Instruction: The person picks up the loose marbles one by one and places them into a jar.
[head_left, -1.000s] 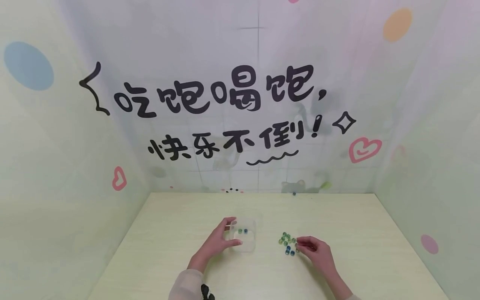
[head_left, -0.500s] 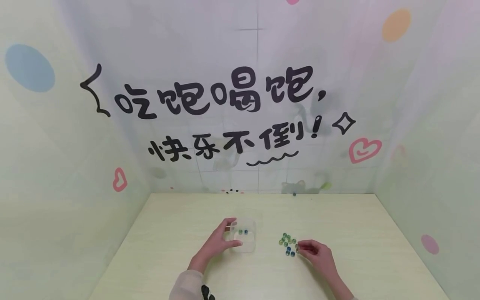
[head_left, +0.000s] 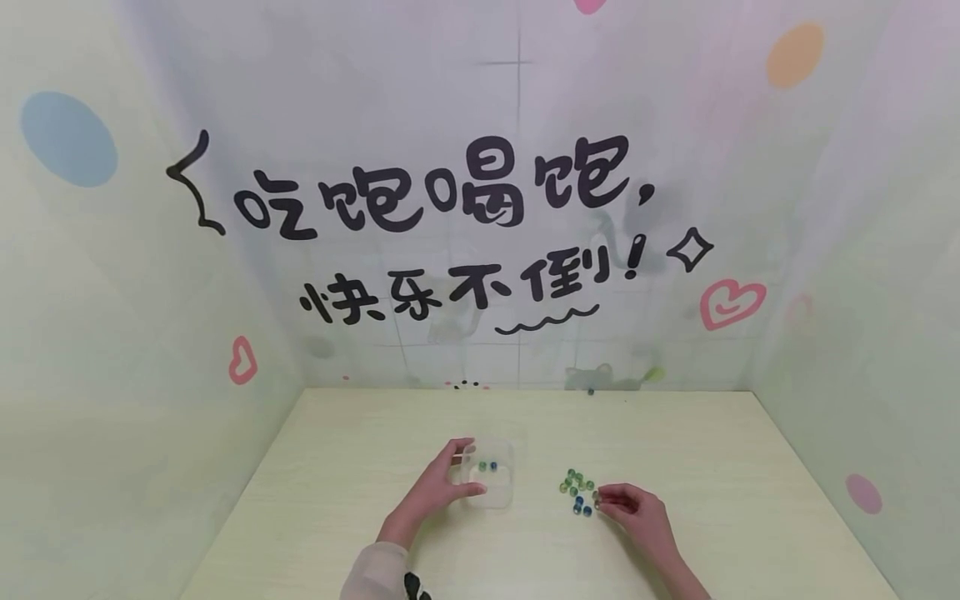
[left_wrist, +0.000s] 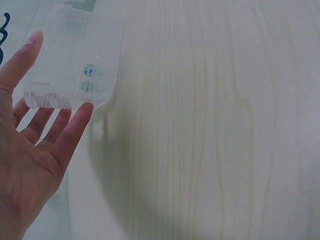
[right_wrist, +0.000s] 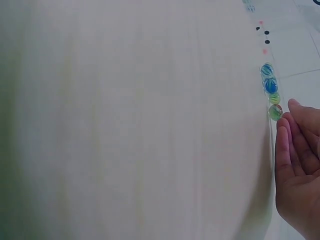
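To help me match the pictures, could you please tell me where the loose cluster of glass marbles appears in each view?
Head: the loose cluster of glass marbles is below and right of centre.
Left wrist: not in it.
Right wrist: the cluster is near the right edge, above mid-height.
Shared landmark: the pale wood-grain tabletop, visible in all three.
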